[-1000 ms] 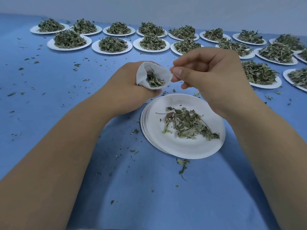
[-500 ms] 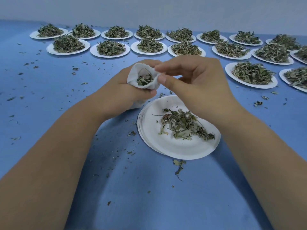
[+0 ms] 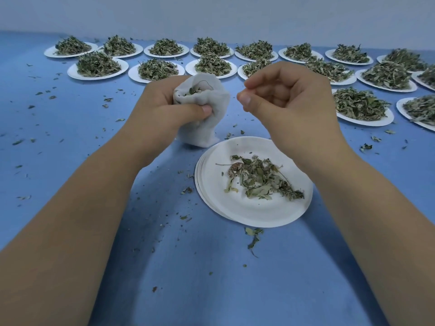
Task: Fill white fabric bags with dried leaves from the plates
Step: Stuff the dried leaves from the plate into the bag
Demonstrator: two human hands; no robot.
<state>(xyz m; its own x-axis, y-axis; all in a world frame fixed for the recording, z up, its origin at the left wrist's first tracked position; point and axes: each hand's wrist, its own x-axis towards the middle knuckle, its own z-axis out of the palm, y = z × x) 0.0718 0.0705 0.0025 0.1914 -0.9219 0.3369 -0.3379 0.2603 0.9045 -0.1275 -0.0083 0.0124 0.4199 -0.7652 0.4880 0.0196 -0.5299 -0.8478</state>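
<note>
On the blue table, left hand grips the white bag (leaves inside); right hand curled closed just beside.

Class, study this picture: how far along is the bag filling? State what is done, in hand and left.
Done: the near plate is mostly emptied; the bag shows green at its mouth. In hand: the left hand grips the bag; the right hand hovers beside it, fingers curled. Left: the plate's few leaves, plus many heaped plates behind.
</note>
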